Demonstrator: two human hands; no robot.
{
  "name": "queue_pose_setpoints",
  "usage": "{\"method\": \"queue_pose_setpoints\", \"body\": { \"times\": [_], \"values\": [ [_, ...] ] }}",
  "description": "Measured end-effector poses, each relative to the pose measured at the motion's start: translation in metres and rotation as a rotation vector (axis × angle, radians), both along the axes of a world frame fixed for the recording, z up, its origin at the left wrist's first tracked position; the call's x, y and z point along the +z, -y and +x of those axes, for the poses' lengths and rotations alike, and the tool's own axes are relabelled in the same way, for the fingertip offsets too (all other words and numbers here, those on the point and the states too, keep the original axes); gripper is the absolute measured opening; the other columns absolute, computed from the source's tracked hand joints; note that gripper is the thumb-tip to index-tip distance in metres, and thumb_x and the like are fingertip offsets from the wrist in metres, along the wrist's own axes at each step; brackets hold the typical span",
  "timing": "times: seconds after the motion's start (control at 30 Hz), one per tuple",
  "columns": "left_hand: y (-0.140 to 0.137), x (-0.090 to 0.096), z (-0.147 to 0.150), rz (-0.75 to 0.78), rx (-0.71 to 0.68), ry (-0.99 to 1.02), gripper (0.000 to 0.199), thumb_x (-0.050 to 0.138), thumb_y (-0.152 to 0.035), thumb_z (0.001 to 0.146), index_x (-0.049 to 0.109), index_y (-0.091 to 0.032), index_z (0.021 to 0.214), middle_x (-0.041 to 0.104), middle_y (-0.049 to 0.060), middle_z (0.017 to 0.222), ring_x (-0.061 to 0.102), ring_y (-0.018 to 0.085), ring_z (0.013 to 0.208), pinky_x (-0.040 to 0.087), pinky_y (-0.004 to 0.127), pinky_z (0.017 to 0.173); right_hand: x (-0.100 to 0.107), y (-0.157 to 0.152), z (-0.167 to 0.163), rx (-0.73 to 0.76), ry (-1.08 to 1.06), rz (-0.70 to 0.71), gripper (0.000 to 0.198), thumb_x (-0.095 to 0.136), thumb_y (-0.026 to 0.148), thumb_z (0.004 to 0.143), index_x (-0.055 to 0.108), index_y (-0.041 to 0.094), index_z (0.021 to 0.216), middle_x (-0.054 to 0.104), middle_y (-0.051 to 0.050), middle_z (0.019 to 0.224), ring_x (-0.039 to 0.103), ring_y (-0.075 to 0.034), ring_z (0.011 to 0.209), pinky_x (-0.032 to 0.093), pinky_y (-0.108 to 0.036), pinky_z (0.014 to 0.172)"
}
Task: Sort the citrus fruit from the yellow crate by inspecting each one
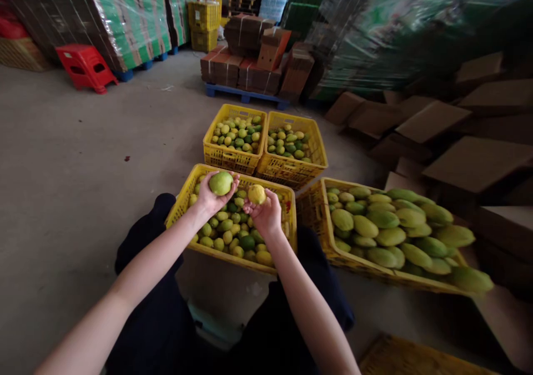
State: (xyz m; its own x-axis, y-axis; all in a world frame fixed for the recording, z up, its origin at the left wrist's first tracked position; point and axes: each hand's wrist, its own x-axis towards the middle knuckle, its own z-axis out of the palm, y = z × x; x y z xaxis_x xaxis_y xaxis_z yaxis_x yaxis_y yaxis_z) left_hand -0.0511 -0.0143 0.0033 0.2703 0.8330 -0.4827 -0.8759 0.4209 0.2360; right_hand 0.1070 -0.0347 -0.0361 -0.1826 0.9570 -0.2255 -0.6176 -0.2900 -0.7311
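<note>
Over the near yellow crate (233,260), both my hands are raised with the palms up. My left hand (210,197) holds a large green lemon (221,183), fingers curled under it. In my right hand (266,214) a smaller yellow lemon (256,194) rests between thumb and fingers. Below them, the crate is filled with loose green and yellow lemons (227,225). A darker green one (247,243) lies among them near the front.
Two yellow crates (233,158) of similar fruit stand just beyond. At right, another crate (328,236) is heaped with long green fruit (391,236), beside scattered cardboard boxes (437,120). Farther back are a red stool (86,66) and a blue pallet (245,94) with stacked cartons.
</note>
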Motion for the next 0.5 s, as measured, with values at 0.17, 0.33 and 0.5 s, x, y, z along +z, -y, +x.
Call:
{"method": "queue_pose_setpoints", "body": {
  "times": [0.17,0.33,0.5],
  "values": [
    [0.0058,0.003,-0.0014,0.107,-0.005,0.078,0.025,0.045,-0.021,0.086,0.067,-0.016,0.097,0.071,0.01,0.095,0.069,0.018,0.083,0.058,0.03,0.071,0.0013,0.0019,0.0026,0.007,-0.105,0.05,0.034,0.05,0.046,0.077,0.065,0.016,0.085,0.064,-0.004,0.069,0.054,-0.014,0.051,0.045,-0.027,0.044],
    [0.0079,0.003,-0.0026,0.183,-0.105,0.074,0.03,0.047,-0.029,0.092,0.058,-0.016,0.067,0.062,0.004,0.073,0.06,0.011,0.062,0.051,0.021,0.055,0.0028,0.0032,0.0028,-0.002,-0.165,-0.025,0.028,0.055,0.045,0.076,0.062,0.018,0.074,0.056,0.002,0.06,0.038,-0.007,0.037,0.034,-0.022,0.036],
    [0.0084,0.0022,-0.0029,0.22,-0.06,-0.054,0.043,0.049,-0.044,0.093,0.053,-0.017,0.059,0.056,0.003,0.066,0.054,0.011,0.053,0.046,0.023,0.047,0.0048,0.004,0.0022,-0.024,-0.171,-0.028,0.025,0.056,0.043,0.078,0.059,0.02,0.071,0.054,0.003,0.058,0.038,-0.007,0.036,0.033,-0.021,0.035]
  ]
}}
